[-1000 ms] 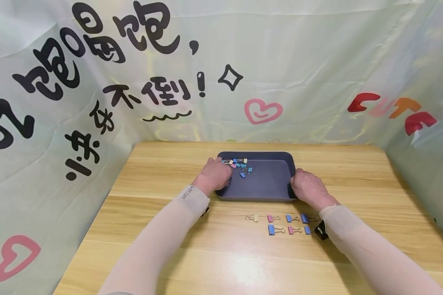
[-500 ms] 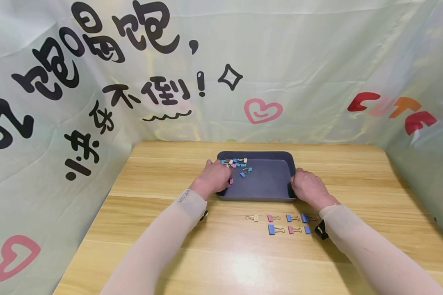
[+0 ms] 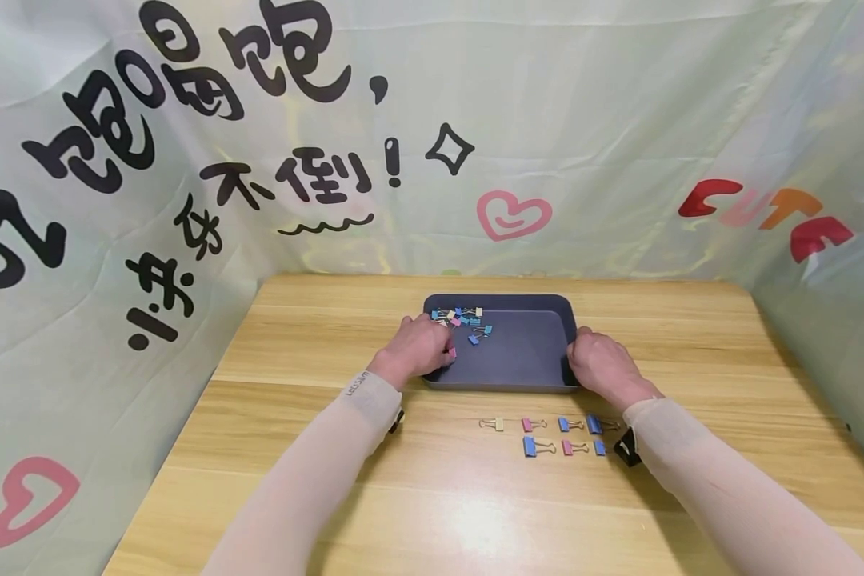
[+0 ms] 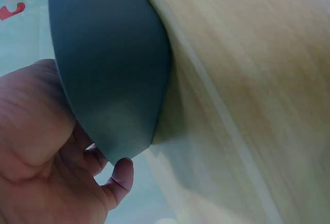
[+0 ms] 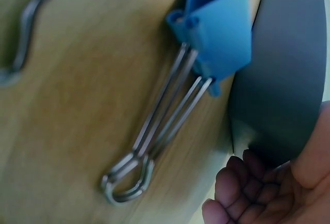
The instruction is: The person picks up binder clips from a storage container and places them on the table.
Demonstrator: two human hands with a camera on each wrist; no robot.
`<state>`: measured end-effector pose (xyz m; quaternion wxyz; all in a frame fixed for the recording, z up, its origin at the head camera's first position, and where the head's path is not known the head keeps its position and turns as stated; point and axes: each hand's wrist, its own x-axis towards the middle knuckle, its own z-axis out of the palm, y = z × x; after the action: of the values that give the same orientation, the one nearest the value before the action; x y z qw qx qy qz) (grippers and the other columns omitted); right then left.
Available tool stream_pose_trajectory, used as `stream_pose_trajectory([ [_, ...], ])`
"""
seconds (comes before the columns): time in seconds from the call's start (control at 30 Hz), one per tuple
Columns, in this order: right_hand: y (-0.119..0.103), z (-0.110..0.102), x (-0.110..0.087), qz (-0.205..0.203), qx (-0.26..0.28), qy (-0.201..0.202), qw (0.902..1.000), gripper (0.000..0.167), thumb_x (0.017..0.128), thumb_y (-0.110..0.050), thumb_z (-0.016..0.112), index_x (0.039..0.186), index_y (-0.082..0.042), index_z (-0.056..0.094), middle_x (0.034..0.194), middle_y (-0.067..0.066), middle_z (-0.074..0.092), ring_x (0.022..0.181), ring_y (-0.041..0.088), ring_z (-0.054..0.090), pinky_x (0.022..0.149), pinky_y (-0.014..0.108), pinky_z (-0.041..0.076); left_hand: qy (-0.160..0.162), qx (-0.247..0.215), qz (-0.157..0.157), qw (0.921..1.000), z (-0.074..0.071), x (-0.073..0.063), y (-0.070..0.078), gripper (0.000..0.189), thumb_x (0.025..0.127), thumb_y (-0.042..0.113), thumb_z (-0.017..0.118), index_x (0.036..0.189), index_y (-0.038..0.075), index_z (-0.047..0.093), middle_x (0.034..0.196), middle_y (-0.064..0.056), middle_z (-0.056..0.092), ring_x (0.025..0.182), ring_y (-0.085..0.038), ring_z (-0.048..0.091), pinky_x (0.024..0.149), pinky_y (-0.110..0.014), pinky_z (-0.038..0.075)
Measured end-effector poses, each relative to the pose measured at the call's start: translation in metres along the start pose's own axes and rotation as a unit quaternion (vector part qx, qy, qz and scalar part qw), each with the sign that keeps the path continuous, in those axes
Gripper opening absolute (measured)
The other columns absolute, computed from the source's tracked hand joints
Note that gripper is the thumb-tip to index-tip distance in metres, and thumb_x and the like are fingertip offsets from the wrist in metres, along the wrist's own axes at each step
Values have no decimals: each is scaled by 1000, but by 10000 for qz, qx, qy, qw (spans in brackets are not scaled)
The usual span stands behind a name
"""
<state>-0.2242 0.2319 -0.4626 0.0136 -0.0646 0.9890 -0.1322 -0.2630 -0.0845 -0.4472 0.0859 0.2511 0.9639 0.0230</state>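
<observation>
A dark grey tray (image 3: 511, 368) stands on the table with several small binder clips in its back left part. My left hand (image 3: 419, 344) grips the tray's left side, thumb over the rim and inside. Just beyond that thumb a pink binder clip (image 3: 453, 352) shows. In the left wrist view the fingers (image 4: 122, 171) curl outside the tray's corner. My right hand (image 3: 605, 364) holds the right side. The right wrist view shows its fingers (image 5: 229, 185) bent against the outer wall, near a blue binder clip (image 5: 221, 30) lying on the table.
In front of the tray, two rows of binder clips lie on the wooden table (image 3: 317, 336): a cream clip (image 3: 499, 425), pink ones and several blue ones such as this blue clip (image 3: 529, 446). A printed fabric backdrop (image 3: 590, 144) surrounds the table's back and sides.
My left hand has shifted slightly back and left along the tray's side, and the pink clip by its thumb has come into sight. The right hand and the tray stay in place.
</observation>
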Motion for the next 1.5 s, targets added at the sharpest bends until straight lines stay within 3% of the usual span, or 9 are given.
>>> stream_pose_trajectory([
  [0.2,0,0,0,-2,-22,-11,10000,29,104,-12,38,95,10,54,77,23,62,72,36,64,73,61,57,144,-42,45,9999,6,0,-2,20,98,37,71,87,23,63,84,6,64,96,-22,52,87,-41,42],
  [0.47,0,0,0,-8,-29,-8,10000,29,104,-12,38,95,11,54,77,24,62,74,37,65,74,61,57,445,-317,168,9984,8,-1,-4,12,98,34,71,93,25,66,86,9,65,95,-21,52,91,-41,41],
  [0.67,0,1,0,5,-54,-29,10000,29,104,-12,38,95,11,54,78,24,62,74,38,66,74,61,57,955,-667,248,9929,-1,-10,0,11,95,31,73,103,24,69,93,12,68,90,-17,52,92,-38,39],
  [0.83,1,1,1,5,-52,-27,10000,29,104,-12,38,95,10,54,78,23,62,75,38,66,75,61,57,1186,-995,511,9866,-14,-25,10,15,97,27,73,108,17,67,94,8,68,85,-12,58,87,-30,50],
  [0.93,1,1,1,-9,-41,-26,10000,29,104,-12,38,94,10,54,77,23,62,75,38,66,74,61,57,1141,-1278,667,9830,-21,-38,20,14,97,23,73,107,16,67,93,7,68,81,-9,61,79,-26,55],
  [1.1,1,0,1,-20,-8,-47,10000,29,104,-12,38,94,10,54,77,22,62,73,36,64,73,60,56,934,-1357,877,9824,-20,-59,39,11,98,24,72,106,18,69,95,9,70,83,-6,63,79,-23,57],
  [1.3,0,0,0,-29,-3,-46,10000,29,104,-13,38,94,9,54,77,21,61,73,35,64,74,60,56,696,-1169,1325,9818,0,-78,62,4,95,20,71,99,20,71,87,13,68,81,-5,60,85,-24,55],
  [1.5,0,0,0,-42,-27,-44,10000,29,104,-12,38,94,10,54,76,22,61,73,36,65,73,60,56,384,-1000,1446,9837,20,-85,78,6,92,21,73,90,22,68,77,14,58,71,-5,53,69,-19,46],
])
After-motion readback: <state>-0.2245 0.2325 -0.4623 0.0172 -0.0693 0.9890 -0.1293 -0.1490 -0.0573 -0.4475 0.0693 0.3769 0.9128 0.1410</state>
